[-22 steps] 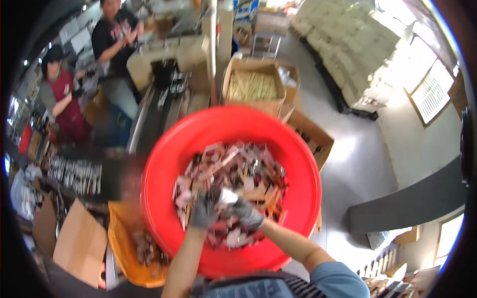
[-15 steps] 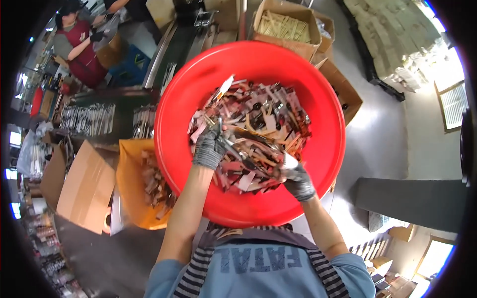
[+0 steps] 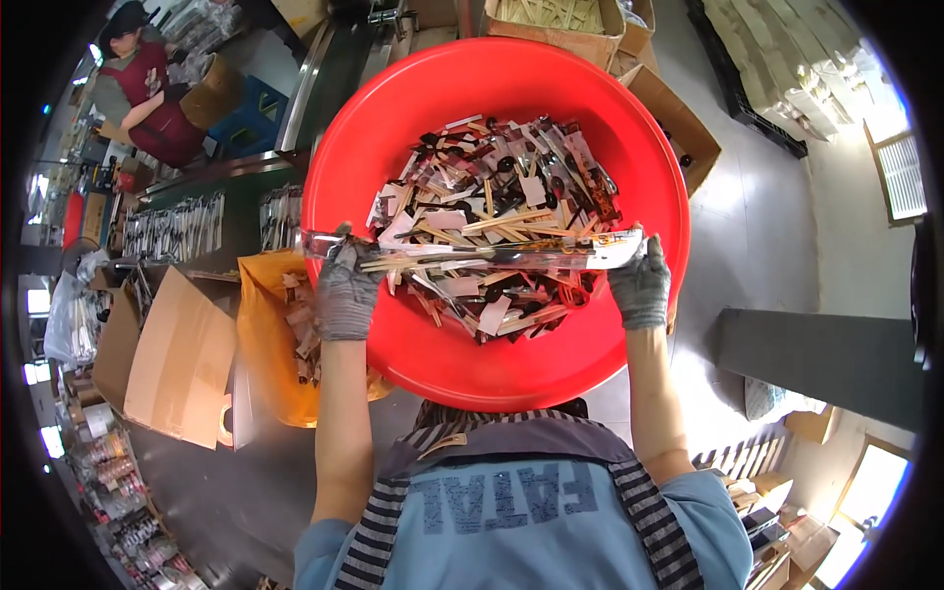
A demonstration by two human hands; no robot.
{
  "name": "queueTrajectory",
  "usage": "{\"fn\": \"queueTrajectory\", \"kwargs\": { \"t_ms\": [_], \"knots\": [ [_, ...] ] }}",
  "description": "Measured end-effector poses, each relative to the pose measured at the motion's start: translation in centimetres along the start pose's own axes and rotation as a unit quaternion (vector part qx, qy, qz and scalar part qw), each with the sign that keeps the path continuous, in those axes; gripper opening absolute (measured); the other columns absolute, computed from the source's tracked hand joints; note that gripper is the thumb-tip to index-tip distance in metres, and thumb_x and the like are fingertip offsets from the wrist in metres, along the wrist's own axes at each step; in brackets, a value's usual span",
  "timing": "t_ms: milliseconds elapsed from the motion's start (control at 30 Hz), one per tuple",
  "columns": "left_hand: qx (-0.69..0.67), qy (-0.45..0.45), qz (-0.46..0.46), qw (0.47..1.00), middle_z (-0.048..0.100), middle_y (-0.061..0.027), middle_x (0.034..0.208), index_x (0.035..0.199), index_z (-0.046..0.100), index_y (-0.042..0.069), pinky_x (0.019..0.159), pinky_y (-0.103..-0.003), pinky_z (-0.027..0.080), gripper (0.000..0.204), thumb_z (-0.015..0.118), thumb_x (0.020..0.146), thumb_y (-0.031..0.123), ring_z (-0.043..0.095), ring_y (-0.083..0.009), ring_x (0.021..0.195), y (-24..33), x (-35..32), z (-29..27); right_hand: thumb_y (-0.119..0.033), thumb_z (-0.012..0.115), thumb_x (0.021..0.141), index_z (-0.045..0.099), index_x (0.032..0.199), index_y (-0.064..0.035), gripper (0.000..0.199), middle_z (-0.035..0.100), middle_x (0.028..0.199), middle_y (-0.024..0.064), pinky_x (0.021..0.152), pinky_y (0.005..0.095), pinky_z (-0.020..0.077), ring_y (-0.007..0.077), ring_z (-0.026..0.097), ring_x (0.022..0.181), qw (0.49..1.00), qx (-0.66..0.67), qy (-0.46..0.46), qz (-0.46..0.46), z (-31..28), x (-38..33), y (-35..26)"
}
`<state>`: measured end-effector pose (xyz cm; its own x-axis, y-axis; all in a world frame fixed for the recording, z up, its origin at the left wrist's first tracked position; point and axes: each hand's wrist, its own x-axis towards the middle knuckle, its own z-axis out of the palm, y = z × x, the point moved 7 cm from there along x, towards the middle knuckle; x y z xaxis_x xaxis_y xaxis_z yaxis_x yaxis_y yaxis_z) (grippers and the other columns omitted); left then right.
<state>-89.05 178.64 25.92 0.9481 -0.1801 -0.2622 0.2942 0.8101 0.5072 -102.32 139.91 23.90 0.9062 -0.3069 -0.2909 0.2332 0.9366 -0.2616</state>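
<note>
Over round red tub [image 3: 393, 128], gloved hands (knit) stretch clear strip [image 3: 482, 251].

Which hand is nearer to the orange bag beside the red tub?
Left. The left hand is right beside the orange bag; the right hand is across the red tub.

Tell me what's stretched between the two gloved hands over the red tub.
In the head view, a clear sleeve of wooden chopsticks spans from left hand to right hand.

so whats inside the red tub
The red tub holds a loose heap of packets with wooden sticks and dark utensils. A clear packet, held by left hand and right hand, crosses it. The tub's bottom is covered.
</note>
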Motion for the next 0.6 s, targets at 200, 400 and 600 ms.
{"fn": "queueTrajectory", "kwargs": {
  "t_ms": [200,400,600],
  "knots": [
    [0.093,0.065,-0.001,0.994,0.06,-0.0164,0.097,0.113,0.049,0.004,0.069,-0.045,0.053,0.024,0.044,0.09,0.011,0.06,-0.0301,0.089,1.5,-0.4,-1.4,-0.021,0.043,0.092,0.054,0.108,-0.0029,0.027,0.06,0.103,0.007,0.094,0.0324,0.0368,0.0183,0.053,0.1,0.991,-0.029,-0.13,-0.032,2.6,2.6,-0.9],
    [0.163,-0.003,0.054,0.985,0.057,-0.0164,0.106,0.112,0.048,0.002,0.073,-0.046,0.053,0.026,0.043,0.091,0.016,0.059,-0.0299,0.092,6.0,-1.5,3.5,-0.014,0.051,0.086,0.059,0.098,-0.0019,0.018,0.062,0.079,0.0049,0.064,0.0219,0.0466,0.0133,0.056,0.068,0.998,-0.031,0.056,0.011,0.4,3.7,-0.2],
    [0.168,-0.045,0.065,0.983,0.055,-0.0188,0.109,0.115,0.046,0.001,0.077,-0.047,0.052,0.027,0.04,0.092,0.014,0.058,-0.0285,0.096,10.8,-2.6,10.3,-0.015,0.049,0.089,0.058,0.09,-0.0063,0.013,0.062,0.074,0.0041,0.047,0.0249,0.046,0.0139,0.055,0.056,0.977,-0.086,0.148,0.124,-4.8,4.4,4.0]
  ]
}}
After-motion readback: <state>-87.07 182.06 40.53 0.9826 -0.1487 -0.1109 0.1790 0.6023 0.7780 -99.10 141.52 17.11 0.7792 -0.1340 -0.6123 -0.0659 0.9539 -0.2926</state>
